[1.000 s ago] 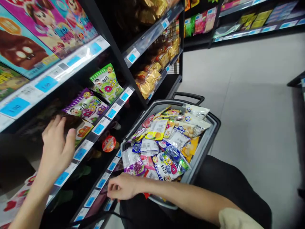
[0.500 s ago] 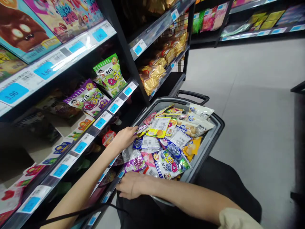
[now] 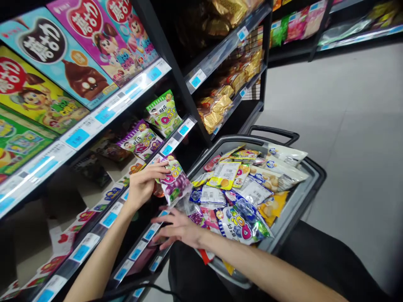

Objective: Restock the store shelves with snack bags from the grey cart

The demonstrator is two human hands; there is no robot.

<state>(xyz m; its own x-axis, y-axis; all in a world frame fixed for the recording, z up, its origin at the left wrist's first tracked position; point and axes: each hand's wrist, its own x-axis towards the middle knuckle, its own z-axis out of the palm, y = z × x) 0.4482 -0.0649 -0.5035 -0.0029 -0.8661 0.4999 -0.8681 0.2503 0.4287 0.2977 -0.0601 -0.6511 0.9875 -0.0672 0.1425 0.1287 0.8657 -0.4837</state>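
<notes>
My left hand (image 3: 146,182) grips a purple bag of gummy candy (image 3: 174,178) by its top left side, lifted beside the shelf edge. Just below it, my right hand (image 3: 178,230) has its fingers spread and holds nothing; it hovers at the near left edge of the grey shopping basket (image 3: 310,174). Snack bags fill the basket: a blue-and-white gummy bag (image 3: 237,224) in front, a yellow bag (image 3: 224,174) in the middle, and white pouches (image 3: 285,170) at the far right. Purple (image 3: 141,140) and green (image 3: 165,113) gummy bags stand on the shelf beyond my left hand.
Boxes of chocolate snacks (image 3: 59,54) line the upper left shelf. Gold-wrapped packs (image 3: 220,107) lie on the shelves further along. Price tags (image 3: 110,218) run along the shelf edges. Grey floor (image 3: 355,138) stretches to the right, and a black basket handle (image 3: 277,132) sticks out at the back.
My left hand has risen from the basket toward the shelf with a purple gummy bag in it. My right hand's fingers have spread. The view has shifted left.
</notes>
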